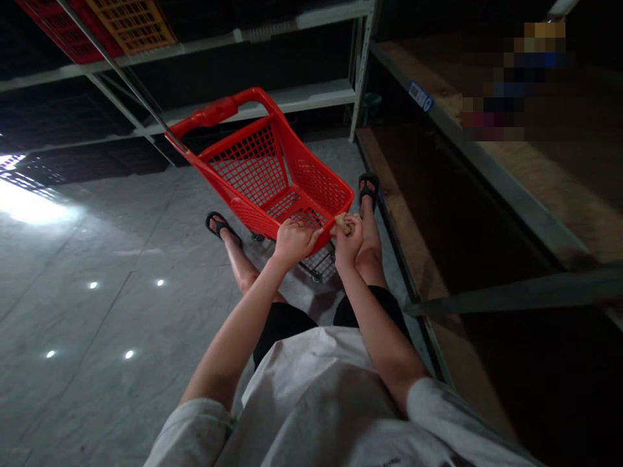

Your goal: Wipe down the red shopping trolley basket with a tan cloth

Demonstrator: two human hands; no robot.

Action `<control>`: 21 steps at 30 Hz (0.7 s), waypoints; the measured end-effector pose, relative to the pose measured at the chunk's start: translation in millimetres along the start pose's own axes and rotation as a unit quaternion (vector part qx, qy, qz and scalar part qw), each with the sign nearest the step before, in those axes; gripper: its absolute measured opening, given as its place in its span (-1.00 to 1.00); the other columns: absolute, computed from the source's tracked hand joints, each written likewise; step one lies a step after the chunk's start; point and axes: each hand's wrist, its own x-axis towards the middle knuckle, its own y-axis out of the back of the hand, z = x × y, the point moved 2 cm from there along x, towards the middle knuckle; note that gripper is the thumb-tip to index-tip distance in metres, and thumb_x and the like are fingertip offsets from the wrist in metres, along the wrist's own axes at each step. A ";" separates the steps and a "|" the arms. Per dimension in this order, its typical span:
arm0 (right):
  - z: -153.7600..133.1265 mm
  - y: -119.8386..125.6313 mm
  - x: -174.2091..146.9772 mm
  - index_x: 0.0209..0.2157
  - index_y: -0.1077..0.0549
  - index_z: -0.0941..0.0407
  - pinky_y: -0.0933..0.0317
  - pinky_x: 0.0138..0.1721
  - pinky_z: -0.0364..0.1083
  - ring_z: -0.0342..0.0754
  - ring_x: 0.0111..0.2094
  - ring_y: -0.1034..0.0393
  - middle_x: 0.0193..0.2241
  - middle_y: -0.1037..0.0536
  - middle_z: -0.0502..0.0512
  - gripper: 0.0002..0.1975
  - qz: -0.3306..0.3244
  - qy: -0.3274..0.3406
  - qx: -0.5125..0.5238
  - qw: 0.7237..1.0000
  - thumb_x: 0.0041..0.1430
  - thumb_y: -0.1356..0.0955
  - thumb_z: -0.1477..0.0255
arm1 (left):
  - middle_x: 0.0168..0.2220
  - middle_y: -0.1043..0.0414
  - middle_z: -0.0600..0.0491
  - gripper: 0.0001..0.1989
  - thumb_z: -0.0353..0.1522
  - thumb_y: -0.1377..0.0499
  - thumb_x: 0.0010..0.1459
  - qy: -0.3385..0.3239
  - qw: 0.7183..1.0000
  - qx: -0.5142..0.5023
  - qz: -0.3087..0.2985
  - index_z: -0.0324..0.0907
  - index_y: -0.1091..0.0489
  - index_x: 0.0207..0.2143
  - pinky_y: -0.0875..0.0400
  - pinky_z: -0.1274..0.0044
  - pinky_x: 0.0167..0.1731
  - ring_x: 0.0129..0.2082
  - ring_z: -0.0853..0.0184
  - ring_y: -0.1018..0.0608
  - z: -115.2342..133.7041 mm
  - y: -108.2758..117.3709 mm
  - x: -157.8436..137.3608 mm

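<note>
A red plastic shopping cart [311,165] with lattice sides stands on the floor between my legs, its handle on the far side. Over its near rim lies my left hand [296,243], fingers curled inward and thumb stretched along the edge. At the near right corner, my right hand [349,243] is closed on a crumpled tan cloth [344,222], which is held against the rim. I see no goods in the cart's basket. Part of the cloth is hidden by my fingers.
Wooden-board shelving [523,175] with a metal edge runs close along my right. Behind the cart stands a white metal rack [311,97] holding an orange crate [131,26] and a red crate [73,32]. A thin metal pole [111,61] rises at the handle. Grey floor [107,318] extends left.
</note>
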 end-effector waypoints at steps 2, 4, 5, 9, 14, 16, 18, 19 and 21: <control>-11.1 -0.6 -8.4 0.16 -0.37 0.12 -0.33 0.29 0.22 0.20 0.22 -0.39 0.15 -0.45 0.40 -0.58 0.049 -0.030 0.001 0.998 0.30 -0.22 0.41 | -0.33 -0.65 -0.21 -0.38 -0.16 0.07 0.59 -0.009 1.000 -0.001 -0.024 -0.23 -0.66 -0.33 -0.40 0.27 -0.05 -0.23 0.12 -0.65 0.4 3.6 0.4; -14.1 -5.8 -28.7 0.11 -0.42 0.10 -0.30 0.31 0.20 0.20 0.24 -0.38 0.15 -0.46 0.39 -0.63 0.038 -0.050 -0.010 0.998 0.30 -0.25 0.42 | -0.30 -0.66 -0.20 -0.43 -0.18 0.04 0.58 -0.025 0.999 -0.023 -0.043 -0.25 -0.66 -0.30 -0.43 0.28 -0.02 -0.20 0.10 -0.66 -4.7 9.5 0.6; -11.9 -9.4 -41.7 0.06 -0.44 0.09 -0.30 0.31 0.19 0.20 0.24 -0.38 0.14 -0.47 0.37 -0.67 0.025 -0.062 -0.011 0.998 0.28 -0.27 0.44 | -0.28 -0.66 -0.19 -0.45 -0.20 0.04 0.58 -0.036 0.998 -0.038 -0.045 -0.24 -0.66 -0.27 -0.45 0.29 -0.01 -0.17 0.11 -0.66 -10.1 13.3 0.7; 8.0 -23.9 -86.4 -0.23 -0.43 0.04 -0.41 0.16 0.15 0.12 -0.01 -0.47 -0.13 -0.56 0.19 -0.81 0.016 -0.126 0.047 0.991 0.07 -0.34 0.52 | -0.26 -0.68 -0.12 -0.45 -0.21 0.10 0.60 -0.087 0.995 -0.035 -0.033 -0.19 -0.65 -0.20 -0.44 0.33 0.11 -0.11 0.15 -0.65 -46.5 27.7 3.3; -3.7 -34.8 -75.1 -0.23 -0.37 0.05 -0.45 0.05 0.05 0.00 -0.13 -0.45 -0.23 -0.52 0.07 -0.82 0.080 -0.136 0.096 0.983 0.08 -0.31 0.52 | -0.35 -0.67 -0.21 -0.38 -0.21 0.11 0.55 -0.039 0.995 0.069 -0.067 -0.24 -0.65 -0.37 -0.45 0.24 0.05 -0.25 0.09 -0.67 -79.4 22.1 6.3; -19.5 -34.1 -59.3 -0.18 -0.39 0.06 -0.44 0.11 0.08 0.03 -0.02 -0.46 -0.14 -0.52 0.13 -0.82 0.129 -0.099 0.116 0.980 0.14 -0.33 0.51 | -0.35 -0.66 -0.24 -0.39 -0.22 0.11 0.52 -0.001 0.995 0.077 -0.067 -0.26 -0.65 -0.37 -0.45 0.23 -0.03 -0.26 0.07 -0.67 -78.8 16.4 6.2; -31.0 -33.4 -51.8 -0.16 -0.42 0.04 -0.42 0.19 0.13 0.07 0.08 -0.46 -0.07 -0.52 0.17 -0.83 0.156 -0.052 0.117 0.979 0.19 -0.35 0.50 | -0.34 -0.66 -0.24 -0.40 -0.24 0.11 0.51 0.021 0.996 0.067 -0.059 -0.26 -0.65 -0.35 -0.43 0.21 -0.03 -0.25 0.05 -0.66 -73.9 12.5 6.5; -33.0 -33.8 -53.3 -0.15 -0.43 0.03 -0.41 0.22 0.15 0.09 0.12 -0.45 -0.04 -0.52 0.19 -0.83 0.154 -0.037 0.106 0.982 0.20 -0.35 0.50 | -0.34 -0.66 -0.24 -0.41 -0.24 0.11 0.50 0.027 0.996 0.060 -0.055 -0.26 -0.65 -0.35 -0.42 0.20 -0.02 -0.25 0.05 -0.66 -71.3 11.7 6.9; -28.7 -36.7 -66.2 -0.17 -0.44 0.02 -0.39 0.26 0.20 0.11 0.16 -0.43 0.00 -0.51 0.20 -0.81 0.119 -0.038 0.068 0.990 0.19 -0.36 0.54 | -0.32 -0.66 -0.23 -0.41 -0.24 0.11 0.51 0.035 0.997 0.053 -0.052 -0.25 -0.65 -0.34 -0.41 0.20 -0.01 -0.23 0.04 -0.67 -67.4 11.5 8.1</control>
